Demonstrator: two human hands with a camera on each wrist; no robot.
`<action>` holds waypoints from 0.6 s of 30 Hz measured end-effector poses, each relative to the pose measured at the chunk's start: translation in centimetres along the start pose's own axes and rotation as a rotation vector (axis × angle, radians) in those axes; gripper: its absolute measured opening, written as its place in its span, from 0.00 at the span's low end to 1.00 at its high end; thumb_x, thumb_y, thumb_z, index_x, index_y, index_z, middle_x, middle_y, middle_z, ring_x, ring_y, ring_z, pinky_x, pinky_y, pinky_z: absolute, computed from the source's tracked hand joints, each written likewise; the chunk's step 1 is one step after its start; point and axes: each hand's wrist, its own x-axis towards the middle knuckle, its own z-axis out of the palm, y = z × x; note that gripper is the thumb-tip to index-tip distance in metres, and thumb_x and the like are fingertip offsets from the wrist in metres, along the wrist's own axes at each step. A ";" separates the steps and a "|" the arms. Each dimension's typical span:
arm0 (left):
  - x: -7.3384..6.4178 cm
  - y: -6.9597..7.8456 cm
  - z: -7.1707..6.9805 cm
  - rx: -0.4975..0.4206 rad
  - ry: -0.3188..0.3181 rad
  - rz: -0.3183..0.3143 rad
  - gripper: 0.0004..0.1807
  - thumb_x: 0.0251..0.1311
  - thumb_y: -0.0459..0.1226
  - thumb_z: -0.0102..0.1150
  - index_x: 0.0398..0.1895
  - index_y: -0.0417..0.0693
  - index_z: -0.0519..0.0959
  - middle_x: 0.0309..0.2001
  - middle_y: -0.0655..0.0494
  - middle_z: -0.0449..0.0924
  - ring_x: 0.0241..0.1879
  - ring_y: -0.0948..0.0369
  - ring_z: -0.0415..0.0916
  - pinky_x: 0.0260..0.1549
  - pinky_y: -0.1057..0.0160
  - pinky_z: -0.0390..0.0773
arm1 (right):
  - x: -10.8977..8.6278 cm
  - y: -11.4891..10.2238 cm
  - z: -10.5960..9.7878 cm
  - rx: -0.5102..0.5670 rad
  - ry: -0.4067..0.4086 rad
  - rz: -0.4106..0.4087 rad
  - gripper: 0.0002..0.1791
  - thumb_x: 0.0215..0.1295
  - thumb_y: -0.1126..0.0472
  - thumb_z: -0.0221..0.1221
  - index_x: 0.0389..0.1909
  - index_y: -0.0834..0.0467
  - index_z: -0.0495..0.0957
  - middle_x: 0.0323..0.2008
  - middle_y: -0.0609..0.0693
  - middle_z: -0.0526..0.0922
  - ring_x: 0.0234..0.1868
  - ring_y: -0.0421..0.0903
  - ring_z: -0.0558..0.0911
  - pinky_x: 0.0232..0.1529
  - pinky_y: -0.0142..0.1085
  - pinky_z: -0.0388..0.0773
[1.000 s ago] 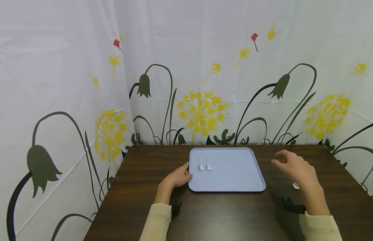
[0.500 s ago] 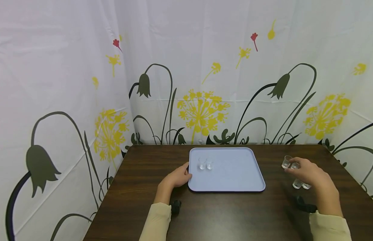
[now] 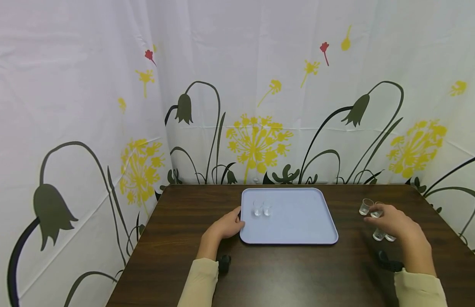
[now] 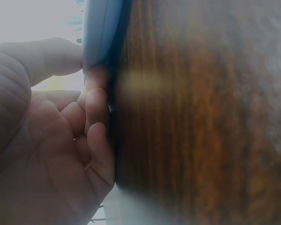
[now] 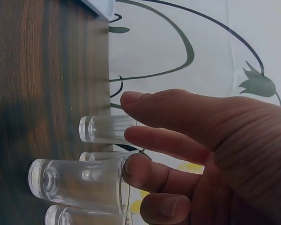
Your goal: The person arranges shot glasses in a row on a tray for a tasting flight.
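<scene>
My left hand (image 3: 226, 224) grips the left edge of a pale blue tray (image 3: 298, 232), thumb over the rim and curled fingers beneath it, as the left wrist view shows. Two small clear shot glasses (image 3: 262, 210) stand upright on the tray. Right of the tray, my right hand (image 3: 394, 221) reaches over a group of similar glasses, nearest to the back right glass (image 3: 376, 213), which it partly hides. In the right wrist view, a gap shows between thumb (image 5: 154, 105) and index finger, with fingertips overlapping the glass rims. A front glass (image 5: 79, 180) stands close below the fingers.
Another glass (image 3: 365, 207) stands at the group's back left, with two front glasses (image 3: 379, 234) partly behind the wrist. The dark wood table (image 3: 291, 277) ends at a white curtain (image 3: 256, 85) with a plant print. A dark wrist device (image 3: 224, 264) sits beside the left wrist.
My right hand has moved right and down from near the tray's right side to the glasses, uncovering some of them. My left hand and the tray stay put.
</scene>
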 end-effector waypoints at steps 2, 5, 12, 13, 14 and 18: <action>0.0 -0.1 0.0 0.003 0.000 0.001 0.27 0.71 0.44 0.54 0.71 0.52 0.68 0.27 0.58 0.76 0.26 0.60 0.72 0.29 0.61 0.72 | 0.0 0.1 0.0 -0.005 -0.002 -0.005 0.39 0.72 0.41 0.64 0.68 0.70 0.72 0.66 0.82 0.71 0.54 0.77 0.81 0.48 0.73 0.75; 0.0 0.0 -0.1 0.001 0.000 0.003 0.26 0.71 0.44 0.54 0.71 0.52 0.68 0.27 0.58 0.76 0.26 0.59 0.72 0.29 0.60 0.72 | -0.1 0.2 0.0 -0.004 -0.006 -0.010 0.39 0.72 0.42 0.64 0.68 0.71 0.72 0.64 0.82 0.73 0.50 0.72 0.82 0.46 0.69 0.77; -0.1 0.2 -0.2 0.005 -0.006 -0.006 0.27 0.72 0.45 0.53 0.72 0.51 0.68 0.26 0.58 0.75 0.26 0.60 0.72 0.29 0.60 0.71 | -0.3 0.0 0.0 0.002 -0.019 -0.003 0.35 0.72 0.44 0.64 0.64 0.71 0.75 0.60 0.79 0.78 0.46 0.65 0.84 0.44 0.65 0.77; -0.1 0.2 -0.2 0.003 -0.007 -0.012 0.27 0.72 0.45 0.53 0.72 0.51 0.68 0.26 0.58 0.75 0.26 0.60 0.72 0.30 0.60 0.71 | -0.3 0.0 0.0 0.001 -0.019 0.000 0.34 0.73 0.45 0.64 0.63 0.71 0.75 0.59 0.79 0.78 0.45 0.64 0.84 0.44 0.65 0.77; -0.1 0.2 -0.1 -0.001 -0.006 -0.013 0.28 0.72 0.45 0.53 0.72 0.51 0.68 0.27 0.58 0.75 0.26 0.59 0.72 0.30 0.60 0.71 | -0.3 -0.1 0.0 0.001 -0.019 0.000 0.33 0.73 0.45 0.64 0.62 0.70 0.76 0.59 0.78 0.79 0.45 0.64 0.84 0.44 0.65 0.77; -0.1 0.1 -0.1 -0.009 -0.003 -0.013 0.27 0.72 0.45 0.53 0.72 0.51 0.68 0.27 0.56 0.76 0.27 0.58 0.73 0.30 0.59 0.72 | -0.5 -0.3 0.1 0.000 -0.022 0.006 0.31 0.73 0.47 0.64 0.60 0.70 0.77 0.56 0.76 0.81 0.44 0.63 0.84 0.44 0.65 0.77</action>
